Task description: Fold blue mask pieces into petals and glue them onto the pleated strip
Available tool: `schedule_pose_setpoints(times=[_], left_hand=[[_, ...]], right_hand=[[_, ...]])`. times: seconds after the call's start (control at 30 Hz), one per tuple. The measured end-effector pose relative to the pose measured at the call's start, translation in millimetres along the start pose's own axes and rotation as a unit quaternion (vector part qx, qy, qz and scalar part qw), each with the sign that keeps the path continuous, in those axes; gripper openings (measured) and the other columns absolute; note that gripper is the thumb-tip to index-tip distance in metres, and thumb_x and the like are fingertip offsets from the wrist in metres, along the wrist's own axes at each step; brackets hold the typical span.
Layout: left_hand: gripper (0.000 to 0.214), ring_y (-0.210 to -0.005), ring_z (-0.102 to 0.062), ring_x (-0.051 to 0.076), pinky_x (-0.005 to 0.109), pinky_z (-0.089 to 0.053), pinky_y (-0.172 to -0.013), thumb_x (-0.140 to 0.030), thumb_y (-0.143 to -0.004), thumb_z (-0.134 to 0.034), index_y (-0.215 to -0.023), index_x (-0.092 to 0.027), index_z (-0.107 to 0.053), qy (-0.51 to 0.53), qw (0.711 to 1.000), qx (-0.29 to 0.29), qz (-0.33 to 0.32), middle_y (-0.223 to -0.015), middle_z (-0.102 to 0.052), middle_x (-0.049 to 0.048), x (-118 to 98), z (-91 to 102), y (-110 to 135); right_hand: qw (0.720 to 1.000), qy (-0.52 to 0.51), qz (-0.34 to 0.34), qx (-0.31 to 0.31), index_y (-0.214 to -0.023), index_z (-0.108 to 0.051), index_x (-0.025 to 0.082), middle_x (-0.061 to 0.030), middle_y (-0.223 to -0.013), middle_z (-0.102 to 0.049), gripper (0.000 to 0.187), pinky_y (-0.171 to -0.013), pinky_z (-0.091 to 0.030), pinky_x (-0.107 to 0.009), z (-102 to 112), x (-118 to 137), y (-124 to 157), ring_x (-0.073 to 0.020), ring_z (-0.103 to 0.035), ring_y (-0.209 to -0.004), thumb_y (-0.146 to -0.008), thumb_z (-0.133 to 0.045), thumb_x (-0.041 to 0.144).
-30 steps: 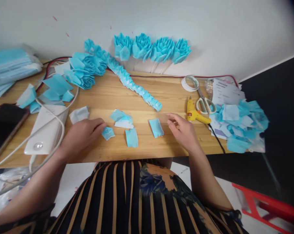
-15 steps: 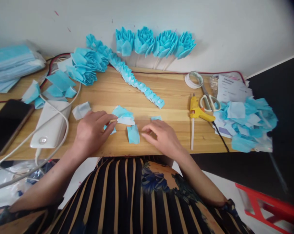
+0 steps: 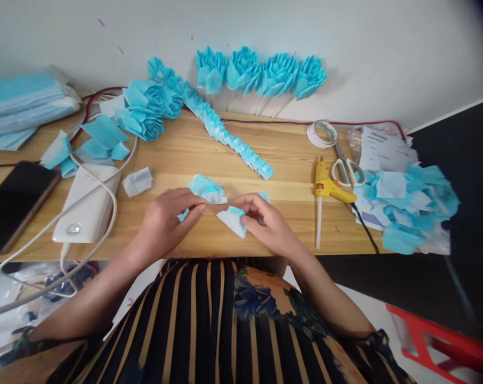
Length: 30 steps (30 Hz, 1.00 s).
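A small blue-and-white piece of mask fabric (image 3: 234, 221) is pinched between the thumb and fingers of my right hand (image 3: 267, 221), tilted just above the table. My left hand (image 3: 172, 218) faces it from the left, thumb and index fingertips closed together with nothing visible between them. Beyond the fingertips lies a small overlapping pile of blue fabric pieces (image 3: 206, 188). Another blue scrap (image 3: 183, 215) shows partly under my left hand, and one more (image 3: 264, 197) peeks out behind my right. A pale fabric piece (image 3: 138, 182) rests left of my left hand.
A yellow glue gun (image 3: 325, 184), scissors (image 3: 347, 172) and a tape roll (image 3: 321, 134) lie to the right, beside a fabric heap (image 3: 409, 197). Blue fabric flowers (image 3: 242, 70) and a folded strip (image 3: 225, 133) are behind. Left are a power bank (image 3: 85, 205) and phone (image 3: 19, 205).
My right hand has taken the fabric piece off the table and tilted it, its pale side now showing. My left hand has moved right, its fingertips drawn together.
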State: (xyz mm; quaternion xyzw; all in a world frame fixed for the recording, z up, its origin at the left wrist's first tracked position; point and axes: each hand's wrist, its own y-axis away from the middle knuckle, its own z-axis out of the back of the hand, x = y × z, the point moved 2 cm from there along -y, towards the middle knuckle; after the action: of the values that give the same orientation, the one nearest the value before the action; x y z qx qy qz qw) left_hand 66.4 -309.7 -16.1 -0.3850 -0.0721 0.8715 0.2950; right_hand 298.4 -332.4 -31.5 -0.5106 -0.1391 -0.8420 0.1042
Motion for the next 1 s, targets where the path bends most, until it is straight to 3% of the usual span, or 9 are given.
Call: schedule_pose_setpoints(times=[0.07,0.17,0.3,0.47,0.57,0.7,0.87,1.0], left_hand=[[0.023,-0.092,-0.07,0.021,0.033,-0.051,-0.081,-0.027,-0.103,-0.056,-0.109,-0.013,-0.074,0.046,0.999,0.0,-0.004,-0.099,-0.076,0.0107,-6,-4.5,-3],[0.033,-0.103,-0.068,0.025,0.038,-0.051,-0.089,-0.038,-0.104,-0.054,-0.117,-0.013,-0.071,0.079,0.997,0.014,-0.02,-0.11,-0.075,0.0143,-17,-13.8,-10],[0.024,-0.081,-0.065,0.02,0.033,-0.048,-0.076,-0.037,-0.098,-0.06,-0.095,-0.017,-0.071,0.047,0.998,0.039,0.006,-0.087,-0.073,0.0065,-27,-24.9,-19],[0.028,-0.054,-0.044,0.01,0.025,-0.033,-0.056,-0.024,-0.095,-0.055,-0.068,-0.017,-0.06,0.044,0.994,0.049,0.086,-0.058,-0.052,-0.004,-26,-20.0,-16],[0.027,-0.052,-0.047,0.01,0.024,-0.032,-0.053,-0.027,-0.097,-0.055,-0.074,-0.017,-0.067,0.062,0.986,0.108,0.109,-0.058,-0.057,-0.0046,-19,-13.7,-7],[0.024,-0.065,-0.066,0.014,0.024,-0.041,-0.059,-0.028,-0.1,-0.055,-0.086,-0.02,-0.073,0.022,0.983,0.168,0.066,-0.076,-0.074,-0.0012,-8,-20.1,3],[0.025,-0.088,-0.074,0.025,0.033,-0.055,-0.074,-0.03,-0.102,-0.056,-0.117,-0.02,-0.072,-0.105,0.99,0.093,0.002,-0.106,-0.079,0.0088,-3,-34.4,5],[0.033,-0.103,-0.071,0.028,0.039,-0.058,-0.086,-0.031,-0.101,-0.058,-0.129,-0.017,-0.067,-0.109,0.994,0.012,-0.02,-0.114,-0.073,0.0133,-11,-27.8,3]], right_hand=[[0.995,-0.097,-0.012,0.022,-0.117,-0.054,0.022,-0.0001,-0.089,-0.063,0.026,-0.071,-0.049,-0.028,9,4,2,-0.0149,-0.063,-0.079,-0.091,-0.052,0.019],[0.991,-0.129,-0.009,0.02,-0.117,-0.053,0.022,0.0025,-0.084,-0.057,0.027,-0.07,-0.047,-0.028,12,10,1,-0.0132,-0.059,-0.074,-0.09,-0.053,0.02],[0.995,-0.095,0.017,0.019,-0.122,-0.051,0.023,0.003,-0.083,-0.06,0.032,-0.074,-0.048,-0.029,6,17,0,-0.0137,-0.059,-0.075,-0.09,-0.056,0.02],[1.0,-0.007,0.013,0.015,-0.127,-0.054,0.024,0.0007,-0.089,-0.071,0.038,-0.08,-0.051,-0.031,16,10,11,-0.0151,-0.067,-0.082,-0.09,-0.052,0.014],[0.996,0.07,-0.017,-0.054,-0.126,-0.058,0.023,-0.0016,-0.095,-0.075,0.039,-0.085,-0.054,-0.034,39,-9,23,-0.0173,-0.072,-0.088,-0.089,-0.051,0.013],[0.965,0.215,-0.046,-0.147,-0.126,-0.063,0.02,-0.0079,-0.103,-0.077,0.035,-0.089,-0.055,-0.042,63,-33,31,-0.0244,-0.073,-0.097,-0.093,-0.052,0.022],[0.922,0.358,-0.061,-0.133,-0.115,-0.068,0.016,-0.0139,-0.105,-0.076,0.027,-0.089,-0.052,-0.049,56,-39,17,-0.0324,-0.067,-0.103,-0.097,-0.055,0.031],[0.938,0.324,-0.053,-0.11,-0.091,-0.067,0.02,-0.0095,-0.095,-0.075,0.01,-0.085,-0.051,-0.042,44,-32,11,-0.0276,-0.066,-0.095,-0.092,-0.058,0.022]])
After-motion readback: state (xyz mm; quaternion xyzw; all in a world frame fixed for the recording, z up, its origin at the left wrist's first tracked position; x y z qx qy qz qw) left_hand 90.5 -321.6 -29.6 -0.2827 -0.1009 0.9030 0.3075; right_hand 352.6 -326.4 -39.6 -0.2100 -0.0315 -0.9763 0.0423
